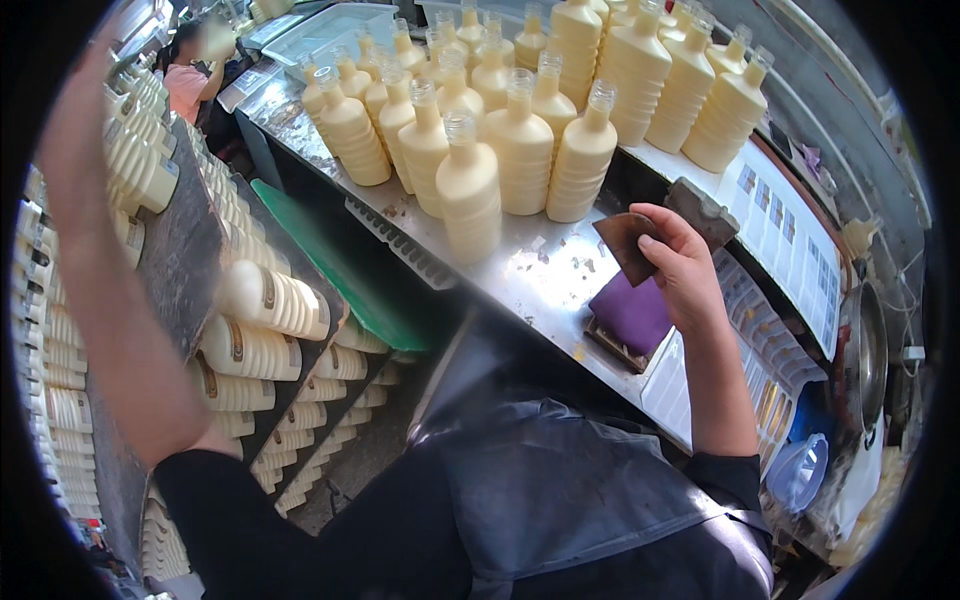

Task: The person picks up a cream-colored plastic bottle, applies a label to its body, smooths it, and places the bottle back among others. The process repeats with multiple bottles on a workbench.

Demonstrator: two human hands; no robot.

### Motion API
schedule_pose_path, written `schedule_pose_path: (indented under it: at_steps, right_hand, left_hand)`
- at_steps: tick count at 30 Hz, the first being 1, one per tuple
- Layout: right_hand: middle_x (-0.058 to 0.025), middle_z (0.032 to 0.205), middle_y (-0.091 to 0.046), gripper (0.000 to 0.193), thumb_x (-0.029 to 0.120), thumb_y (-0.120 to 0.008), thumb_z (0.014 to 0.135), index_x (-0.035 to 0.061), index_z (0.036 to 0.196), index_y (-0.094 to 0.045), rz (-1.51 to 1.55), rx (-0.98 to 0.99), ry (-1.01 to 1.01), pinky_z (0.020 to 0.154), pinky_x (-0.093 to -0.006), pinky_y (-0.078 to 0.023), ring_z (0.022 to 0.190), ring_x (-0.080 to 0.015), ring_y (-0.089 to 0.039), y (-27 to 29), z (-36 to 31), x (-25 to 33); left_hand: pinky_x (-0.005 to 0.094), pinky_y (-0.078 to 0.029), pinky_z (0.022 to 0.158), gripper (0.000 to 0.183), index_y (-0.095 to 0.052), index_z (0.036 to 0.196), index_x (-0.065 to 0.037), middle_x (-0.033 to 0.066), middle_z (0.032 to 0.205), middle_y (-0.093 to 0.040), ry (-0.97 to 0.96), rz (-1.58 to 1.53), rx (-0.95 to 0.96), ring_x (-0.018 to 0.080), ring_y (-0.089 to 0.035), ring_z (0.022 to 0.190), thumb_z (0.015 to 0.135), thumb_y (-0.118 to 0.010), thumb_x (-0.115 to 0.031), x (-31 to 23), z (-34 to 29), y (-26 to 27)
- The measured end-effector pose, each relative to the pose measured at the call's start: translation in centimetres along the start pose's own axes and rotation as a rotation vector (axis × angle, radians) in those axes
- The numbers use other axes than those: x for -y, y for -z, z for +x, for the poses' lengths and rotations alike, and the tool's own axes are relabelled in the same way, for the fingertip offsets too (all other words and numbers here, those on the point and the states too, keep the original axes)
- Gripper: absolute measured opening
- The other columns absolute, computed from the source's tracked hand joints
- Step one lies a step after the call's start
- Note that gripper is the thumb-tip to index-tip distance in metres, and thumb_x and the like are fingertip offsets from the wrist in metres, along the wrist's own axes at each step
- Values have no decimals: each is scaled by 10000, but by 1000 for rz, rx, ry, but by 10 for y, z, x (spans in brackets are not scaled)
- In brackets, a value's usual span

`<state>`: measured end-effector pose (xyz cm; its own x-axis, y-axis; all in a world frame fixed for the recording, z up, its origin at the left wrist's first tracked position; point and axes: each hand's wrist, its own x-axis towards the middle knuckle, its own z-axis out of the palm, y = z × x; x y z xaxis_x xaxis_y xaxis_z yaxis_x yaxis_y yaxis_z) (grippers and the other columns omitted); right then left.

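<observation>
From where I stand, the metal table (535, 285) fills the middle, slanting away to the upper left. To the person's left, a dark rack (185, 245) holds row upon row of cream bottles lying on their sides. On the table, more cream bottles (518, 145) stand upright in a tight crowd, necks up.

The left forearm (128, 290) rises blurred past the rack toward the rim; the left hand is lost beyond it, so I cannot tell how it is held or whether it has anything.

On the near edge of the table sits a purple pad (632, 312). The right hand (682, 262) is over that side, thumb and fingers pinching a thin brown square (622, 245). The square juts leftward from the fingertips, one corner toward the crowd, its flat face turned partly my way.

The relation that matters: the nearest bottle (583, 165) lies just left of and beyond the square, apart from it, long axis vertical. The pad is below the square, nearer the person. The right hand is clearly the closer one to both.
</observation>
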<state>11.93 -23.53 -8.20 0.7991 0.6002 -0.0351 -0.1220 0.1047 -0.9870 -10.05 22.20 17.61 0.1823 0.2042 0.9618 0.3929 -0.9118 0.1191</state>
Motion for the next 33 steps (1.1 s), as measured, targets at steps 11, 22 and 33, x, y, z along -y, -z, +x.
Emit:
schedule_pose_path:
  at_steps: [11,22,33]
  right_hand:
    - [-51,1189,-691,381,-5,-581,954,20,1330,-637,93,-258,-46,947,-262,-493,1070,-120,-632,56,-72,-12]
    - [-91,1192,-717,238,127,-701,916,-1,1115,-726,-249,-410,53,862,-261,-511,954,-112,-647,56,-87,-13]
    - [-190,1135,-727,757,298,-799,813,-91,1395,-513,-415,-535,-223,850,-320,-562,1007,-199,-710,81,-67,-38]
  left_hand:
    - [439,-515,919,495,-606,1207,1,216,1136,-707,429,-471,654,385,-681,1042,914,-777,-361,-196,-241,-131]
    - [251,-528,750,385,-499,1351,9,63,925,-687,392,-1527,969,97,-634,812,1060,-624,-209,-299,-182,-136]
    - [368,-459,1076,775,-309,1578,26,196,1425,-524,263,-1350,1266,274,-545,1285,965,-688,-260,-405,-298,-179]
